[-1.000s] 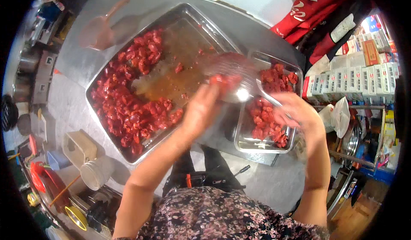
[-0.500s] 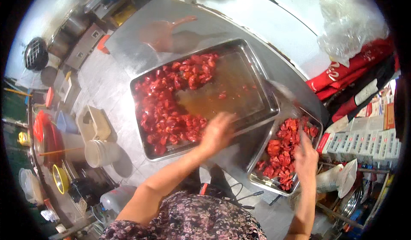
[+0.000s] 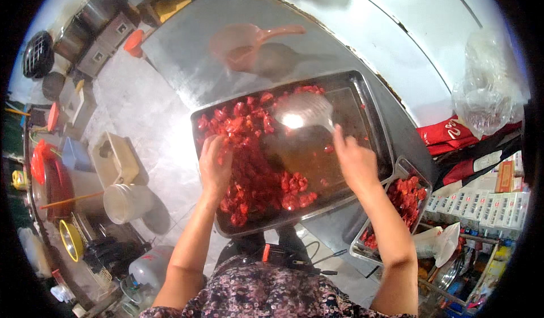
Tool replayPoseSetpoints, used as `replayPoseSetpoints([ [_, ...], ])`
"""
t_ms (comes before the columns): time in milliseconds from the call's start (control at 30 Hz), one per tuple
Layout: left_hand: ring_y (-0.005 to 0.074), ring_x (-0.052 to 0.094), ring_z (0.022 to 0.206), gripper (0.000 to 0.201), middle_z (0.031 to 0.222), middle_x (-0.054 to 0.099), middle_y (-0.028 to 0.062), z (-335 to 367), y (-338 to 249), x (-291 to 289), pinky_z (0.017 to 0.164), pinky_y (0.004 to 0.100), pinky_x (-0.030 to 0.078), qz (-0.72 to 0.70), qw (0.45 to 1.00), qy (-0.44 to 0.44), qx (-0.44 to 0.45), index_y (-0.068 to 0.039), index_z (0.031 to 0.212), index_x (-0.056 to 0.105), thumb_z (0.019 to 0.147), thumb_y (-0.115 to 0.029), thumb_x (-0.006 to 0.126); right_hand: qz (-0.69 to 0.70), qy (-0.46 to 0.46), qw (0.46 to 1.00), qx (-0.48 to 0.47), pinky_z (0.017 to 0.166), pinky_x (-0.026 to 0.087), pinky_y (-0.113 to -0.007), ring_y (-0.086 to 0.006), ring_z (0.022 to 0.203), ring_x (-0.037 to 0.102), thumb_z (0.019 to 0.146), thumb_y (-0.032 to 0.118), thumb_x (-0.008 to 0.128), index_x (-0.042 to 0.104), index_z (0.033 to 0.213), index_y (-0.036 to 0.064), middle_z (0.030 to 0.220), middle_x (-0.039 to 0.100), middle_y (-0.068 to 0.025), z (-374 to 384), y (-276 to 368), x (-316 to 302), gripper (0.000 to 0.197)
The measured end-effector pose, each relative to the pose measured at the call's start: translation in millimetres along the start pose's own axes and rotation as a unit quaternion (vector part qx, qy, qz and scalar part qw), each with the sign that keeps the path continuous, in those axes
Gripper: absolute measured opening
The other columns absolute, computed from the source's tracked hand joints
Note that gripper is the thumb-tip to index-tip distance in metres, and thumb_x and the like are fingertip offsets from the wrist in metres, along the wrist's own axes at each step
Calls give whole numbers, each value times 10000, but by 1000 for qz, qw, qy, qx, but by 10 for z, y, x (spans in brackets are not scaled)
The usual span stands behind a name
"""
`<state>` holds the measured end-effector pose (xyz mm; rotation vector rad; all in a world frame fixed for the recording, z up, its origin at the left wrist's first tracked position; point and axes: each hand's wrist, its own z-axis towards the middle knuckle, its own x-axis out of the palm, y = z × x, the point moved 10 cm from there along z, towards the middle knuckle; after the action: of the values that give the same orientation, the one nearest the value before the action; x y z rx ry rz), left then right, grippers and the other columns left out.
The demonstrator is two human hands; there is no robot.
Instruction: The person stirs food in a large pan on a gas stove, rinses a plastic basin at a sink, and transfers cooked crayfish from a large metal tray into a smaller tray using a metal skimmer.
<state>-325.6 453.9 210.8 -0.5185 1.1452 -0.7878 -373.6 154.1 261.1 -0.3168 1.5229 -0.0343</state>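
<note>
A large metal tray (image 3: 371,117) holds glossy red meat-like pieces (image 3: 249,176), massed in its left half, with thin brownish liquid on the right. At the tray's left side, my left hand (image 3: 215,165) has its fingers curled down into the pieces; the fingertips are partly hidden. My right hand (image 3: 357,162) is closed round the handle of a perforated metal skimmer (image 3: 304,113), its index finger stretched along it. The skimmer's broad head, blurred a little, is over the pieces near the tray's far side. A smaller metal tray (image 3: 356,244) with more red pieces stands at the right.
A pinkish dipper (image 3: 243,43) lies on the grey table (image 3: 181,46) beyond the large tray. Left of the table are a white bucket (image 3: 126,203) and a beige tub (image 3: 116,159). Clear plastic bags (image 3: 490,85) hang at the right above stacked cartons (image 3: 479,204).
My right hand has come from the smaller tray over the large one, the skimmer now plain to see. My left hand has moved left from the near edge into the red pieces. The view has shifted.
</note>
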Motion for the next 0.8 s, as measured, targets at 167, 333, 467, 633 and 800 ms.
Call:
replayPoseSetpoints([
  [167,278,609,1002,370,1122,585,136,326,53,61,848,340,496,-32,999,0,3,-9,1127,589,767,53,649,42,14,999,11,475,509,-365,-270,554,625,824,48,526,385,1393,27,824,545,-122,-118,-48,-108,587],
  [333,258,611,990,356,1104,596,127,569,-159,228,848,336,493,-29,999,-8,39,-8,1120,594,773,33,662,74,-56,995,-44,453,506,-367,-257,537,625,827,48,523,442,1345,29,745,551,-98,409,389,44,525],
  [467,300,602,1008,336,1105,602,138,594,31,179,849,357,493,-8,1000,-15,9,-10,1090,608,761,10,672,20,-26,997,-68,423,494,-354,-238,502,614,817,46,532,478,1320,32,695,549,-80,240,263,26,507],
  [633,313,590,1016,360,1102,594,142,494,-10,204,877,367,478,3,1000,21,-7,-8,1085,606,738,-10,704,92,-4,995,29,529,512,-433,-333,593,625,811,7,529,421,1362,39,792,569,-136,-237,-403,-14,563],
  [800,376,524,1112,531,1170,539,186,489,-510,1063,957,415,439,6,986,161,47,2,1164,561,670,-52,746,68,-52,994,74,549,523,-423,-322,633,644,845,36,504,431,1346,15,817,599,-146,96,-488,237,507],
])
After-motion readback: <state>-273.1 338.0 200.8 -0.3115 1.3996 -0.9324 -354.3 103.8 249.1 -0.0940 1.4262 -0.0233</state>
